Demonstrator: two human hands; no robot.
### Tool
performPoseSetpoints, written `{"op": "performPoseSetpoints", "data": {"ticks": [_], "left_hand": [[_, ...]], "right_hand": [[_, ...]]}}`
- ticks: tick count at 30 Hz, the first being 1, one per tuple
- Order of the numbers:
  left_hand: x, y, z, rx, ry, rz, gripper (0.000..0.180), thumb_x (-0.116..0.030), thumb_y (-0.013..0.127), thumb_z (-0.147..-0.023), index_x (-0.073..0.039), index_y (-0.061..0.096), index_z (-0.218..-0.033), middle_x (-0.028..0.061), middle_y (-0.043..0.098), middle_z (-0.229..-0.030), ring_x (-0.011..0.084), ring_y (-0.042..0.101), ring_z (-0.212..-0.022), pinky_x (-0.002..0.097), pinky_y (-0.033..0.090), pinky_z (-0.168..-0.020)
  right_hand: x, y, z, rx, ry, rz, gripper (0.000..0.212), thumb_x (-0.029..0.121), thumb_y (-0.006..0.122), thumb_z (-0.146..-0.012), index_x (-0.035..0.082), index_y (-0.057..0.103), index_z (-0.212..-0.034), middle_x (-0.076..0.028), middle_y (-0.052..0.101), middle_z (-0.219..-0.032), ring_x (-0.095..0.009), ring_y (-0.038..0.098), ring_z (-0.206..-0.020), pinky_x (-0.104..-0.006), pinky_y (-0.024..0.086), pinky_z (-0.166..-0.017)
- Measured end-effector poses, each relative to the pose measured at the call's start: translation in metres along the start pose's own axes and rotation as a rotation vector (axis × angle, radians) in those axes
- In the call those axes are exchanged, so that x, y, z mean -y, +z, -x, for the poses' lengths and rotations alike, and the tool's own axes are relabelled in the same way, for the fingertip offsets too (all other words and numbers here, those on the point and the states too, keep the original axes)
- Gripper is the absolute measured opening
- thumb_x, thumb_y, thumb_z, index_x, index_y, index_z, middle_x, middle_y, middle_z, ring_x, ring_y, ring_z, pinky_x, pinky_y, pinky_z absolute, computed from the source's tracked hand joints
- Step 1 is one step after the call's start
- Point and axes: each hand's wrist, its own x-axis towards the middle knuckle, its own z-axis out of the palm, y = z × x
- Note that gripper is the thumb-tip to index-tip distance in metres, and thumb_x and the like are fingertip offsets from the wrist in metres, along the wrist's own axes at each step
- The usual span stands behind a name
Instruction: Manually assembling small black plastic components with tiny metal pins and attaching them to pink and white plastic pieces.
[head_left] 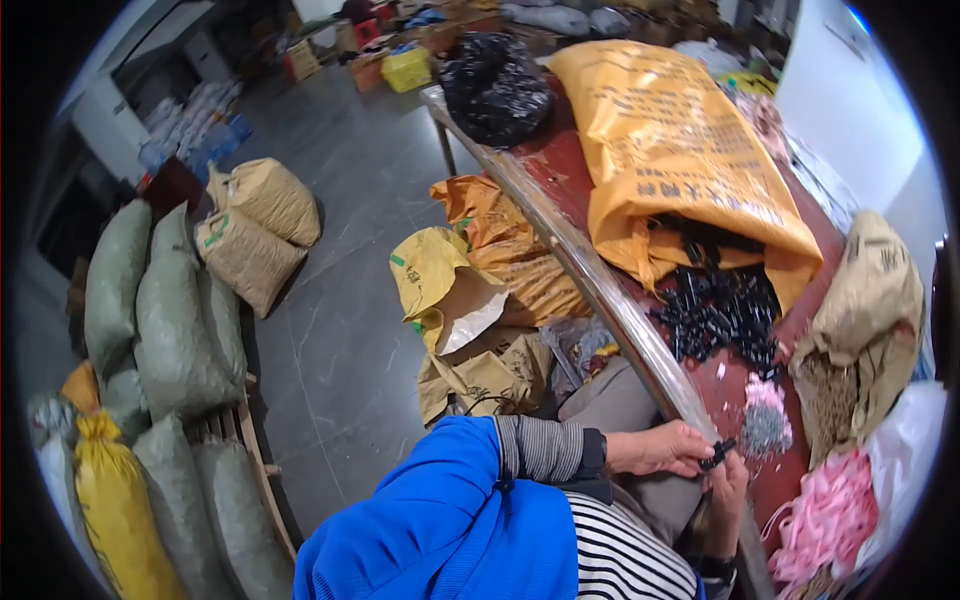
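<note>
Over the near edge of the red table, my left hand (pixel 668 448) pinches a small black plastic piece (pixel 717 455) between thumb and fingers. My right hand (pixel 728 482) is closed just below, its fingertips meeting the same piece. What exactly the piece is stays too small to tell. Beyond my hands a heap of similar black pieces (pixel 712 315) spills from the mouth of a large orange woven sack (pixel 690 150). Nearer lies a small pile of grey metal bits (pixel 766 430), with pink bits (pixel 762 390) against it.
Pink strips (pixel 825 520) and a brown sack (pixel 865 300) lie along the table's right side. A black plastic bag (pixel 493 88) sits at its far end. Left of the metal-trimmed table edge (pixel 600 290), open sacks (pixel 450 290) stand on the floor; filled sacks (pixel 180 320) are stacked farther left.
</note>
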Motion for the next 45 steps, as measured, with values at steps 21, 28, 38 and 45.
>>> {"op": "performPoseSetpoints", "data": {"ticks": [21, 28, 38, 45], "left_hand": [[-0.034, 0.014, -0.033, -0.226, -0.115, -0.061, 0.021, -0.005, 0.049, -0.083, 0.003, 0.049, -0.102, 0.0147, 0.058, -0.093, 0.0232, 0.06, -0.083, 0.0217, 0.053, -0.064], [-0.03, 0.013, -0.039, -0.203, -0.228, -0.122, 0.024, -0.007, 0.05, -0.083, 0.004, 0.049, -0.104, 0.0147, 0.059, -0.09, 0.0208, 0.062, -0.077, 0.0219, 0.053, -0.063], [-0.041, 0.007, -0.04, -0.088, -0.421, -0.192, 0.026, -0.014, 0.051, -0.084, 0.005, 0.051, -0.102, 0.0138, 0.06, -0.083, 0.0178, 0.062, -0.068, 0.0208, 0.053, -0.057], [-0.04, 0.005, -0.012, -0.071, -0.331, -0.244, 0.029, -0.025, 0.056, -0.081, 0.002, 0.056, -0.088, 0.0093, 0.06, -0.072, 0.0153, 0.06, -0.061, 0.0232, 0.05, -0.055]], "right_hand": [[-0.016, -0.051, -0.013, -0.099, 0.019, -0.132, 0.022, 0.008, 0.066, -0.069, 0.002, 0.053, -0.085, 0.001, 0.05, -0.067, -0.002, 0.045, -0.059, -0.0173, 0.037, -0.051], [0.0, -0.064, -0.005, -0.019, -0.242, 0.226, 0.024, 0.008, 0.066, -0.069, -0.001, 0.056, -0.088, -0.003, 0.055, -0.078, -0.01, 0.052, -0.07, -0.0208, 0.04, -0.061], [0.012, -0.057, -0.019, 0.063, -0.51, 0.508, 0.029, 0.02, 0.069, -0.066, 0.0, 0.059, -0.084, -0.009, 0.053, -0.07, -0.02, 0.052, -0.063, -0.0289, 0.042, -0.055], [0.028, -0.03, -0.021, 0.129, -0.526, 0.599, 0.028, 0.025, 0.069, -0.062, 0.004, 0.061, -0.079, -0.008, 0.052, -0.066, -0.023, 0.051, -0.059, -0.032, 0.041, -0.053]]}}
